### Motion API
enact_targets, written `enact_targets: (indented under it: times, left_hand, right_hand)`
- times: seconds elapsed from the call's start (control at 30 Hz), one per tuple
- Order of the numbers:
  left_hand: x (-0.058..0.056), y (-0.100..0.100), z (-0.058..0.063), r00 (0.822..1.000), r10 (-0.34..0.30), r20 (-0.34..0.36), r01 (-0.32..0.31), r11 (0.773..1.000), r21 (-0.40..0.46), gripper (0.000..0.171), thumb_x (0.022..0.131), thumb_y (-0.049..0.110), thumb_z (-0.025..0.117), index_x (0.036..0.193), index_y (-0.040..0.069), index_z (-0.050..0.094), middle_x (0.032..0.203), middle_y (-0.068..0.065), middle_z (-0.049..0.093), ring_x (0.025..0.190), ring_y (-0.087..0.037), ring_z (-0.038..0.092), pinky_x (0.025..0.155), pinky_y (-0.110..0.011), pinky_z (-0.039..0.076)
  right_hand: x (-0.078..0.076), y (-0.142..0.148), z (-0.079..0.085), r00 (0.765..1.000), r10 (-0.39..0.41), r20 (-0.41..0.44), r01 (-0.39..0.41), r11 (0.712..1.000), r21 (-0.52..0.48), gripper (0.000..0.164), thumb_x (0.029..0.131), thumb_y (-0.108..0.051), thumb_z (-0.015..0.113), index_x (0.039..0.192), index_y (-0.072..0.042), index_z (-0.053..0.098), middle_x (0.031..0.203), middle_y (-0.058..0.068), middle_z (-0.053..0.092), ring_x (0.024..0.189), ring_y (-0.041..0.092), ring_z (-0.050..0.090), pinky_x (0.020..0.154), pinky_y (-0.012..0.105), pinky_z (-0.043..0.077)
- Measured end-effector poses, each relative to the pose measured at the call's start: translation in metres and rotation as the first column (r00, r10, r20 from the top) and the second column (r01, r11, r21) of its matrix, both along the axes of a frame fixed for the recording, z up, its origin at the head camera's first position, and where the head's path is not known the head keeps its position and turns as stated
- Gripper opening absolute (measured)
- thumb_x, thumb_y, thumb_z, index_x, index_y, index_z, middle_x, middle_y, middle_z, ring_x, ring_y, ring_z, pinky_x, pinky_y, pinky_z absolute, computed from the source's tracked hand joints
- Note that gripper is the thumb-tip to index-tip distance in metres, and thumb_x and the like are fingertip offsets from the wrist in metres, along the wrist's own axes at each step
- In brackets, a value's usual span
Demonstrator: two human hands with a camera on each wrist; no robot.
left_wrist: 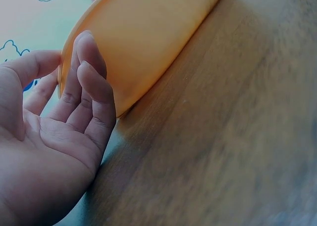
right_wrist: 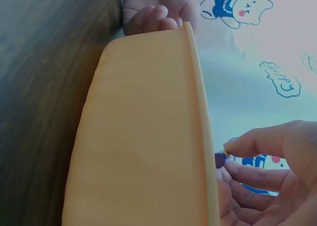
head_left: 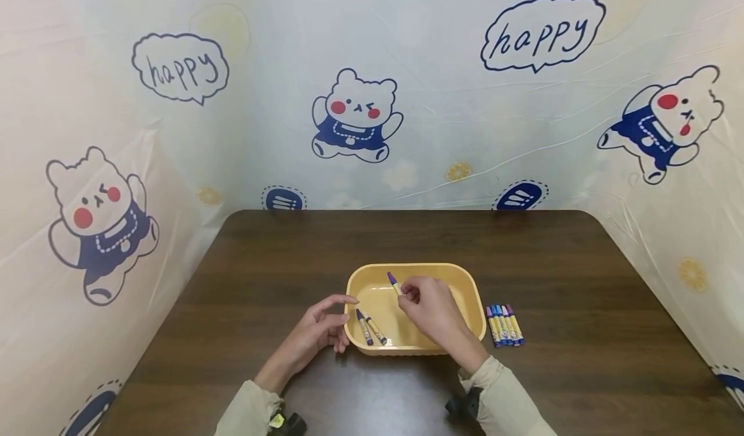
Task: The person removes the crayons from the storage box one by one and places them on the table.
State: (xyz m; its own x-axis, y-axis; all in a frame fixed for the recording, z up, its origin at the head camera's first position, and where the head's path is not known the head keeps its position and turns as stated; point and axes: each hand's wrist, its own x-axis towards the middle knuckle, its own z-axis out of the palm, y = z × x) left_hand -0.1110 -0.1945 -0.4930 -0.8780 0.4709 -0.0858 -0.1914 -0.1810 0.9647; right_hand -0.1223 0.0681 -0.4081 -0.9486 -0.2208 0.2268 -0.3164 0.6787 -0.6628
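In the head view, my right hand (head_left: 433, 307) is over a yellow plastic tray (head_left: 407, 351). Its thumb and index finger pinch a purple-tipped crayon (head_left: 394, 283) with a yellow wrapper, tip pointing away from me. Only the crayon's dark end (right_wrist: 221, 159) shows past the tray's rim in the right wrist view. My left hand (head_left: 316, 331) is at the tray's left end, thumb and index fingertips at the rim, other fingers loosely bent outside the wall. Inside the tray's left part lie two crayons, a dark-tipped one (head_left: 364, 327) and another (head_left: 376, 330) beside it.
Just right of the tray, several crayons (head_left: 504, 325) lie side by side in a row on the dark wooden table (head_left: 279, 249). A pale curtain (head_left: 430, 119) printed with bears hangs behind the table and along both sides.
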Motion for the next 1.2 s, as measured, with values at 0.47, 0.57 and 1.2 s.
enact_targets:
  times: [0.47,0.57,1.2]
  left_hand:
    - [-0.001,0.001,-0.003,1.0,-0.008,-0.011,0.008,1.0,-0.002,0.047,0.102,0.014,0.055,0.141,-0.006,0.04,0.073,-0.008,0.066,0.063,-0.017,0.063,0.058,-0.03,0.054]
    - [0.0,0.002,-0.003,1.0,-0.003,-0.012,0.003,1.0,-0.008,0.046,0.102,0.014,0.055,0.141,-0.005,0.041,0.073,-0.007,0.066,0.063,-0.017,0.063,0.058,-0.029,0.055]
    - [0.0,0.002,0.001,1.0,0.018,0.0,-0.018,1.0,-0.008,0.046,0.102,0.016,0.056,0.14,-0.004,0.043,0.072,-0.007,0.065,0.062,-0.017,0.062,0.057,-0.029,0.054]
  right_hand:
    - [0.025,0.079,-0.007,0.96,-0.189,-0.206,0.156,0.973,-0.168,0.008,0.081,-0.001,0.076,0.087,-0.005,0.075,0.071,-0.005,0.066,0.064,0.008,0.061,0.057,0.022,0.052]
    - [0.027,0.099,-0.009,0.948,-0.233,-0.219,0.196,0.965,-0.176,0.006,0.084,-0.004,0.076,0.09,-0.005,0.075,0.074,-0.003,0.067,0.064,0.008,0.061,0.058,0.017,0.051]
    - [0.014,0.195,-0.052,0.923,-0.32,0.214,0.314,0.947,0.061,0.023,0.09,-0.018,0.072,0.098,0.004,0.072,0.078,0.006,0.069,0.064,0.015,0.062,0.051,0.028,0.048]
